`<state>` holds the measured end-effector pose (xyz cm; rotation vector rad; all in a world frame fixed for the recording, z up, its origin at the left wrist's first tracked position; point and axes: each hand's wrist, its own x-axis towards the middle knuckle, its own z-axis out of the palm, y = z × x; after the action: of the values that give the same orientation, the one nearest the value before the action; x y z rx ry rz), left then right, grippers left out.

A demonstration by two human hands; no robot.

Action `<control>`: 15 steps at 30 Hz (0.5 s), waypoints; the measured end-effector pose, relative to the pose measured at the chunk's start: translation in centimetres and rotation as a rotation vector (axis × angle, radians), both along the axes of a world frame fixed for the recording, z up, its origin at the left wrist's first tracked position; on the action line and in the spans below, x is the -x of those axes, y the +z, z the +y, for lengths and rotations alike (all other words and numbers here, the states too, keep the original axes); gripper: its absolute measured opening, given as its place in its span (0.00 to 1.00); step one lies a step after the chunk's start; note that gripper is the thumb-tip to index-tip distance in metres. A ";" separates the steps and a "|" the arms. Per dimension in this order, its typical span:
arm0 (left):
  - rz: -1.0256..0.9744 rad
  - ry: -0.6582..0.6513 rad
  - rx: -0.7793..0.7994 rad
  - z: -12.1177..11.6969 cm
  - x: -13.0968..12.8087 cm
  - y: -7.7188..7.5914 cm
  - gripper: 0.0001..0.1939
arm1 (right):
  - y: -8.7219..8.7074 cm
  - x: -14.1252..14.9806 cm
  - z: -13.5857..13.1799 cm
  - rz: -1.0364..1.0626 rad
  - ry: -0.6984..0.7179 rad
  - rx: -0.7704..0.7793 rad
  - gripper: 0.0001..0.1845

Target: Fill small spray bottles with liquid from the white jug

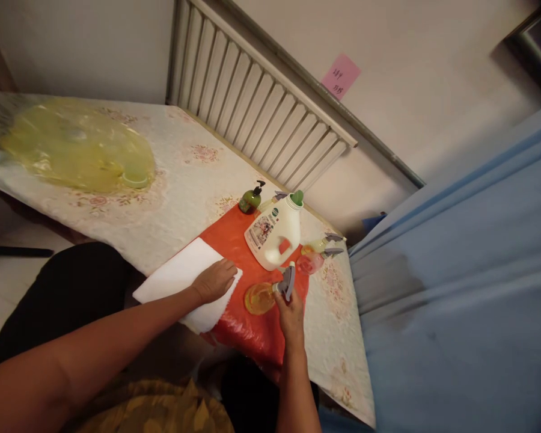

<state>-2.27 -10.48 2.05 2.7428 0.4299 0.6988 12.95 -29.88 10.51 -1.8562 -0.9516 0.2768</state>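
My right hand [291, 313] is closed around the neck of a clear spray bottle [259, 299] with amber liquid and a grey trigger head. The bottle leans over a red plastic sheet [238, 237]. My left hand [215, 280] is on a folded white cloth [180, 270], its fingers bent and pressed together at the cloth's right side. Just beyond my hands, a large white detergent jug [277, 231] with a green piece at its mouth stands on the red sheet. Behind it is a green pump bottle [251, 201] with a black top.
More spray bottles, one pink [310, 261], stand right of the jug. A yellow plastic bag [81, 147] lies at the table's left end on the floral tablecloth [175, 180]. A radiator [252, 90] backs the table; a blue curtain [455, 288] hangs at the right.
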 end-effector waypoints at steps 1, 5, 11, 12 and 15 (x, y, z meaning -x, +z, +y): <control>0.002 -0.002 -0.001 0.0 0.0 0.0 0.08 | 0.0 0.0 0.0 -0.012 0.002 0.008 0.17; -0.003 -0.008 0.013 -0.1 0.0 0.2 0.08 | 0.0 -0.4 0.0 -0.043 0.007 0.065 0.16; -0.015 -0.009 0.018 -0.1 0.1 0.2 0.07 | 0.3 -0.7 0.1 -0.089 0.059 0.094 0.15; -0.013 -0.008 0.017 -0.1 0.1 0.2 0.07 | 0.4 -0.6 0.1 -0.094 0.064 0.095 0.15; -0.010 -0.008 0.017 -0.1 0.2 0.2 0.07 | 0.8 -0.4 0.1 -0.115 0.065 0.109 0.14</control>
<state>-2.43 -10.54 2.24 2.7221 0.4211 0.7038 13.38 -29.77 11.30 -1.9596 -1.0961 0.2684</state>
